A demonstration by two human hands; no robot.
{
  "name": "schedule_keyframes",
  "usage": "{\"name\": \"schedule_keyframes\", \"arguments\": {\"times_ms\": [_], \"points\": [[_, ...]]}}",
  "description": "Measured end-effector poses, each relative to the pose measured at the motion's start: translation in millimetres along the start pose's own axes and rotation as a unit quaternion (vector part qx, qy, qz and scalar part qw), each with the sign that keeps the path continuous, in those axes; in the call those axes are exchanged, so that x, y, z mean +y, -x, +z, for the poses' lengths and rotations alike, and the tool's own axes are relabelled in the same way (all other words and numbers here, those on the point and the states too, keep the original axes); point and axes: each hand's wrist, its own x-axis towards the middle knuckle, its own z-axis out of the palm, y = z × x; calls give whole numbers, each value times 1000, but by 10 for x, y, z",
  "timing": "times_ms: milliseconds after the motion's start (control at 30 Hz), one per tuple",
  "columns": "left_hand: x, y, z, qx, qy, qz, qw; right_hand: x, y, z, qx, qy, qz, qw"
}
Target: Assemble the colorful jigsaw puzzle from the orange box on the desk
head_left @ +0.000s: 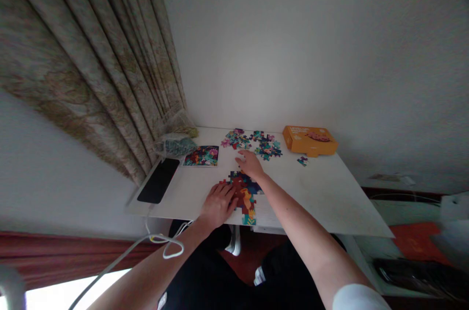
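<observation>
A partly joined puzzle (247, 198) in brown, orange and dark blue lies near the table's front edge. My left hand (219, 203) rests on its left side, palm down with the fingers spread. Just above the puzzle is my right hand (249, 164), its fingers bent toward the left over the white table; whether a piece is between them is too small to tell. Loose puzzle pieces (269, 147) lie in a group beyond my right hand, with more pieces (236, 139) to their left. One small piece cluster (303, 161) sits apart on the right.
A yellow-orange box (310, 141) stands at the back right of the white table (315, 197). On the left are a picture card (201, 156), a black phone (159, 181) with a white cable (128, 247), and a clear plastic bag (176, 143) beside the curtain (110, 46).
</observation>
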Motion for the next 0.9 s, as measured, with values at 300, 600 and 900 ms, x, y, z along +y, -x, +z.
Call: {"name": "schedule_keyframes", "arguments": {"times_ms": [300,600,900], "points": [[51,-22,-31,10,-1,-3,1000,-287,-533,92,-26,105,144,984],[34,-6,25,13,2,-5,1000,-151,-757,157,-24,86,213,973],[44,-17,1,10,-14,1,1000,8,-737,160,-102,29,64,992]]}}
